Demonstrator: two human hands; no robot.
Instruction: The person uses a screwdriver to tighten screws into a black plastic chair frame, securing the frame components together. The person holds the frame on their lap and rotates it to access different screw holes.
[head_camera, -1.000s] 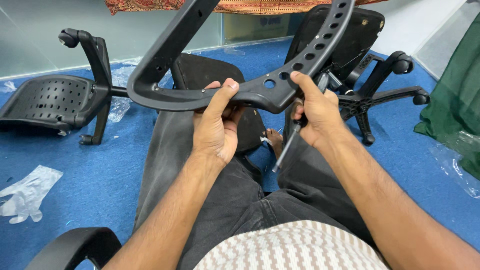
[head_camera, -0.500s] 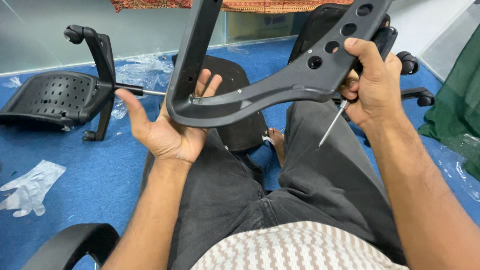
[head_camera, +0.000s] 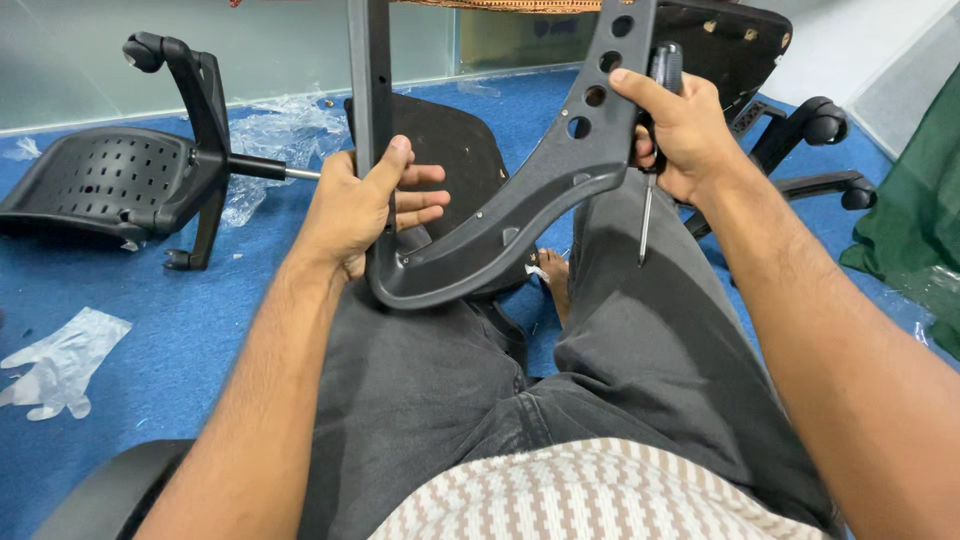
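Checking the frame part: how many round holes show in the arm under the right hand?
3 round holes in the frame arm: one by the top edge, one below it, one lowest. The right hand may hide others.

A black curved plastic chair frame (head_camera: 500, 230) with round holes stands upright on the lap, beside a slim screwdriver (head_camera: 648, 200).

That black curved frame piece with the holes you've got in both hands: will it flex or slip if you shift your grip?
The curved frame piece looks like thick moulded plastic, so probably stiff rather than floppy. Its holes and open shape suggest it is light for its size. The left hand grips one arm, while the right hand also holds a screwdriver against it, so that grip may slip sooner.
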